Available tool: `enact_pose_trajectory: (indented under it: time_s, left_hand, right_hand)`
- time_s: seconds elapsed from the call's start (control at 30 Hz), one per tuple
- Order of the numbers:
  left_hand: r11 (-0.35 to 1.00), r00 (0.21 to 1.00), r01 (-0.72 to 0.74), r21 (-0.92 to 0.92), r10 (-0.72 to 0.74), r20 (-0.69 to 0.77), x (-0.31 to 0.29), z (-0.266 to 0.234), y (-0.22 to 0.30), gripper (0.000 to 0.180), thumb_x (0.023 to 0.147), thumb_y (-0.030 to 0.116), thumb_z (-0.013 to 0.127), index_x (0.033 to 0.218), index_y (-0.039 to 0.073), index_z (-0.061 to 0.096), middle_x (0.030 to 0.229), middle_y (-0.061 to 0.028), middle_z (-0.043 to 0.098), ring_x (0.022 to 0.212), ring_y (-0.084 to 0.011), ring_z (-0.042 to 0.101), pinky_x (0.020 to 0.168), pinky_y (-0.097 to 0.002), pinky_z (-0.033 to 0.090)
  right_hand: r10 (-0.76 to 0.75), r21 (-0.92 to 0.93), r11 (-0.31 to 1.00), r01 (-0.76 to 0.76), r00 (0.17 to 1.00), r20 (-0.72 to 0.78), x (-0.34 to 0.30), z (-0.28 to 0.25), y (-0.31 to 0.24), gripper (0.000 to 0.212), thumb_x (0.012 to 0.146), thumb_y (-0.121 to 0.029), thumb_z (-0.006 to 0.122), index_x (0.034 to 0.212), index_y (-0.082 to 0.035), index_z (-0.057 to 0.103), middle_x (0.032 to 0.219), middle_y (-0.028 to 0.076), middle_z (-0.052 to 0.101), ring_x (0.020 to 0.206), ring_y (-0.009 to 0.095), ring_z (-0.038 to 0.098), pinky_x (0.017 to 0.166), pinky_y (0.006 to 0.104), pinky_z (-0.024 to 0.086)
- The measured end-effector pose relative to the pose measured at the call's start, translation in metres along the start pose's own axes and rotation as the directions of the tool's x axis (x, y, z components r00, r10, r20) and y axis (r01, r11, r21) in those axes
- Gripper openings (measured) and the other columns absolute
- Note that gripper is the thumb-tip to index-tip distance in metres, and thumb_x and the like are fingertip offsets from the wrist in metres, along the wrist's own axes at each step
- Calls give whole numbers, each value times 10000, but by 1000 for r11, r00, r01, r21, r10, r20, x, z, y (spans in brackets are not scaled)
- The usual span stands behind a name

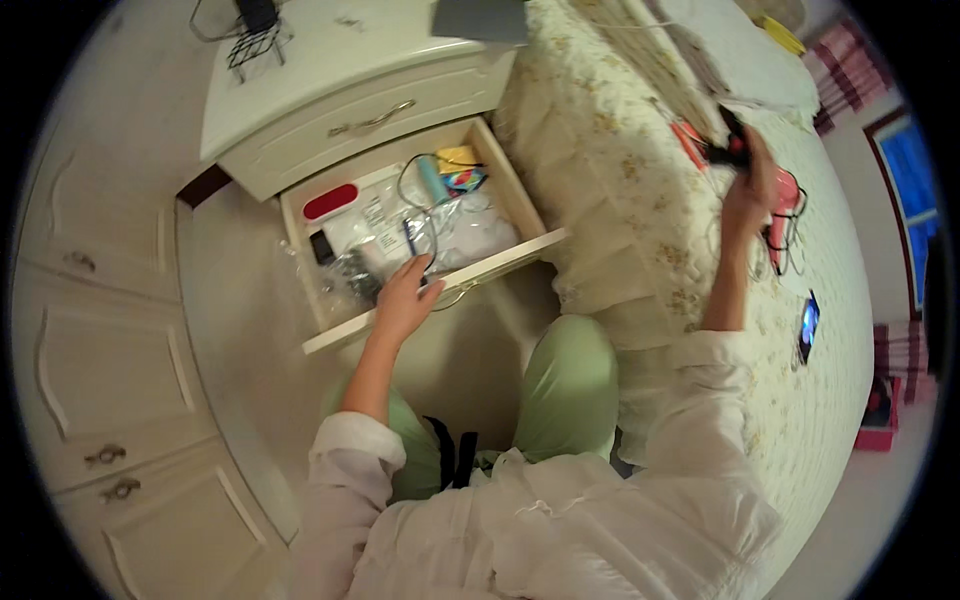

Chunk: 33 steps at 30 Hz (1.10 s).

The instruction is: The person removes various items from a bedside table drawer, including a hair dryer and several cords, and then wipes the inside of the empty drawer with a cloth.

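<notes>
My left hand (404,300) is over the front edge of an open drawer (500,262). Its fingers are stretched toward a thin blue stick-like item (409,238) and a dark cable (434,232); I see nothing held in it. Over the bed, my right hand (752,195) is closed around a black object (735,150) whose exact kind I cannot make out. Beside that hand lie an orange-red item (689,145) and a pinkish-red hair dryer-like thing (787,192) with a dark cord (797,228).
The drawer holds a red-topped case (330,202), a small black box (322,247), clear plastic bags (480,230), a light blue tube (433,180) and a yellow packet (458,158). A lit phone (808,328) lies on the bed (700,270). Cabinets (110,370) stand left.
</notes>
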<state>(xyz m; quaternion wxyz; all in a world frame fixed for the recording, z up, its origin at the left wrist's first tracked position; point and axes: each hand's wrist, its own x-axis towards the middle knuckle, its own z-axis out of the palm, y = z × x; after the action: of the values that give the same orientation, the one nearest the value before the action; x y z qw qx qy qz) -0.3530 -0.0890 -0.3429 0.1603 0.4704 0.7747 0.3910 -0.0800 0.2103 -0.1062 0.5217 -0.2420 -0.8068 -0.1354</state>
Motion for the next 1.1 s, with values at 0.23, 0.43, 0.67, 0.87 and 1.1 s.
enact_pose_trajectory:
  time_s: [0.23, 0.43, 0.67, 0.87, 1.1]
  left_hand:
    - [980, 978, -50, 193, 9, 208, -1, -12, 10, 509, 805, 392, 605, 1182, 55, 554, 1072, -176, 615, 986, -332, 581, 848, -392, 453]
    - [977, 986, -61, 206, 27, 164, -6, -13, 3, 498, 797, 398, 611, 1158, 58, 567, 984, -166, 635, 906, -330, 600, 785, -418, 464]
    - [965, 987, 28, 259, -68, 146, -9, -11, 16, 472, 809, 378, 602, 1139, 41, 576, 1001, -172, 634, 912, -332, 598, 803, -431, 453]
    - [971, 995, 77, 227, -89, 43, -23, -21, 16, 457, 825, 365, 583, 1138, 32, 578, 1027, -175, 631, 919, -342, 601, 812, -429, 458]
    - [966, 976, 200, 166, -212, 56, -14, -22, 7, 419, 823, 329, 589, 1124, 37, 578, 1019, -167, 628, 937, -327, 595, 828, -421, 454]
  right_hand:
    - [256, -506, 862, 36, 831, 494, -44, 0, 60, 316, 801, -127, 564, 1114, -90, 592, 1221, 104, 550, 1198, 260, 449, 1008, 459, 270]
    - [98, 198, 966, -165, 945, 311, -38, 43, -42, 331, 822, -126, 578, 1153, -106, 581, 1179, 61, 582, 1132, 227, 507, 966, 380, 361]
    - [-85, 337, 840, -425, 511, 855, -150, 266, -163, 364, 766, -254, 609, 1109, -131, 616, 980, 185, 640, 911, 361, 606, 794, 428, 488]
    - [-18, 76, 991, -110, 452, 892, -208, 338, -214, 368, 743, -304, 618, 1082, -163, 638, 912, 194, 650, 860, 334, 627, 783, 383, 503]
    - [34, 252, 654, -713, 361, 932, -154, 297, -165, 217, 801, -240, 631, 949, -87, 671, 716, -9, 620, 594, 106, 530, 573, 258, 449]
